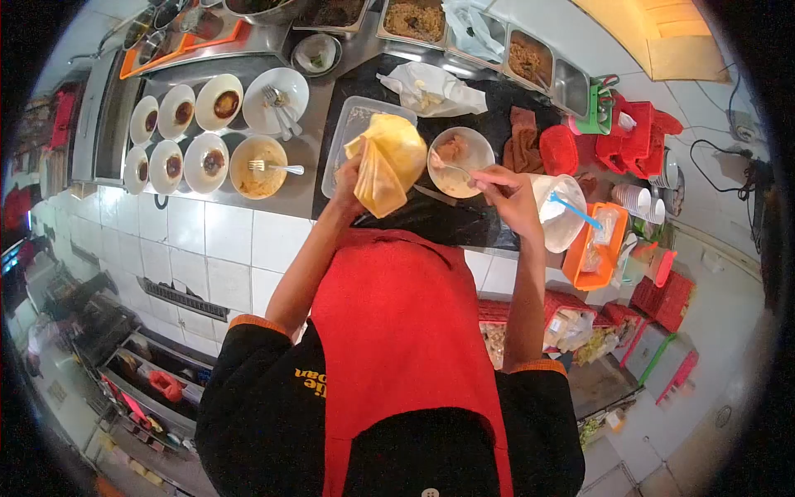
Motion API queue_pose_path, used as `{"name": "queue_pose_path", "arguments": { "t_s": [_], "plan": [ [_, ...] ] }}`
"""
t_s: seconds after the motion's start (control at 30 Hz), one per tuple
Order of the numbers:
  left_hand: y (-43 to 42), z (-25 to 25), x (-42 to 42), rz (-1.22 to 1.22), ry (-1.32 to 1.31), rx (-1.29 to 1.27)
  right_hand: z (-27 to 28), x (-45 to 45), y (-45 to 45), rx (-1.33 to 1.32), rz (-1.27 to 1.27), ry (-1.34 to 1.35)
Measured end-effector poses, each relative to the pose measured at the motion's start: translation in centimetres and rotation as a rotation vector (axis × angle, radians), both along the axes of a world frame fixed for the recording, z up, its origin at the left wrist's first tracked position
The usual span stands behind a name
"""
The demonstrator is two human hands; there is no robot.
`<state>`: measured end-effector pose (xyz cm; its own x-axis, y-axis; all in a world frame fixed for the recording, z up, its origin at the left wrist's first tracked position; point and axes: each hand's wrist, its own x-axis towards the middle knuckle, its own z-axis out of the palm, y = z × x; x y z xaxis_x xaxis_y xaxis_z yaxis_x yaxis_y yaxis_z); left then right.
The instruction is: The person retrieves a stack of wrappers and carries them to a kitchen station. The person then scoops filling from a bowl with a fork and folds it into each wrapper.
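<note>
My left hand [349, 178] is closed on a stack of thin yellow wrapper sheets [392, 161], held up and fanned above a clear plastic tray [336, 137]. In my right hand [507, 192] is a thin metal utensil [453, 168], its far end reaching into a white bowl [478, 156]. A pinkish-brown filling [452, 148] lies on the left side of that bowl. Close to my right wrist stands a white tub [565, 234] of white contents with a blue spoon [577, 210].
Several bowls with dark sauce [205, 164] stand at the left, beside a yellowish bowl [259, 184] with a fork. Metal food pans [527, 60] line the back. A brown cloth [524, 142], a red container [559, 151] and an orange basket [595, 263] are at the right.
</note>
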<state>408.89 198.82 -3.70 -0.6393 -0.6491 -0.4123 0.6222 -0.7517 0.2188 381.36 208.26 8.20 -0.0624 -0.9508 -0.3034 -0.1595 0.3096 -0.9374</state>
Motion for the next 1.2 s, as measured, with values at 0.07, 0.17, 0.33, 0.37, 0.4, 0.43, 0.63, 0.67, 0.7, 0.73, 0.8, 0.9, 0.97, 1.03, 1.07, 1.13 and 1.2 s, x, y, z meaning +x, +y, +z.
{"name": "queue_pose_path", "arguments": {
  "t_s": [0.07, 0.17, 0.33, 0.37, 0.4, 0.43, 0.63, 0.67, 0.7, 0.73, 0.8, 0.9, 0.97, 1.03, 1.07, 1.13, 1.2],
  "plan": [
    [0.0, 0.5, -0.4, -0.057, 0.037, -0.04, 0.1, 1.8, -1.1, -0.166, 0.002, 0.115],
    [-0.1, 3.0, -1.4, -0.105, 0.034, -0.066, -1.4, 3.6, -2.2, -0.338, -0.05, 0.237],
    [-0.1, 3.2, -1.3, -0.042, -0.024, 0.045, -3.7, 3.5, -1.6, -0.567, -0.158, 0.375],
    [-0.1, 2.8, -1.0, -0.037, -0.027, 0.041, -3.1, 3.2, -1.2, -0.572, -0.156, 0.371],
    [-0.1, 2.6, -0.8, -0.014, 0.032, -0.021, -2.1, 2.7, -0.5, -0.442, -0.181, 0.316],
    [0.1, 2.3, -0.5, 0.006, 0.092, -0.082, -1.3, 2.4, 0.0, -0.309, -0.207, 0.262],
    [0.4, 4.1, -1.2, 0.062, -0.36, -0.297, 3.1, 3.3, -1.3, -0.19, -0.077, 0.131],
    [0.5, 6.2, -1.4, 0.075, -0.333, -0.359, 2.3, 3.1, -1.6, -0.197, -0.053, 0.107],
    [0.6, 6.3, -1.6, 0.063, -0.327, -0.364, 1.7, 2.8, -1.8, -0.205, -0.025, 0.083],
    [0.6, 6.3, -1.6, 0.075, -0.295, -0.358, 1.4, 2.4, -1.7, -0.179, -0.026, 0.039],
    [0.4, 5.0, -1.0, 0.085, -0.217, -0.298, 2.2, 1.6, -1.5, -0.018, -0.036, 0.036],
    [0.3, 4.8, -0.7, 0.104, -0.169, -0.241, 2.6, 0.5, -0.5, 0.115, -0.039, 0.013],
    [0.2, 4.7, -0.5, 0.095, -0.213, -0.302, 3.3, 0.8, -0.6, 0.086, -0.041, -0.007],
    [0.3, 4.2, -0.7, 0.067, -0.248, -0.364, 5.2, 2.0, -1.1, -0.025, 0.006, 0.058],
    [0.4, 3.4, -0.6, 0.03, -0.27, -0.369, 4.5, 2.2, -1.3, -0.024, -0.009, 0.058],
    [0.6, 3.1, -0.8, -0.019, -0.289, -0.379, 2.4, 2.0, -2.2, -0.131, 0.017, 0.073],
    [0.7, 3.9, -0.9, -0.003, -0.225, -0.259, 2.3, 2.3, -2.1, -0.124, -0.004, 0.054]
  ]
}}
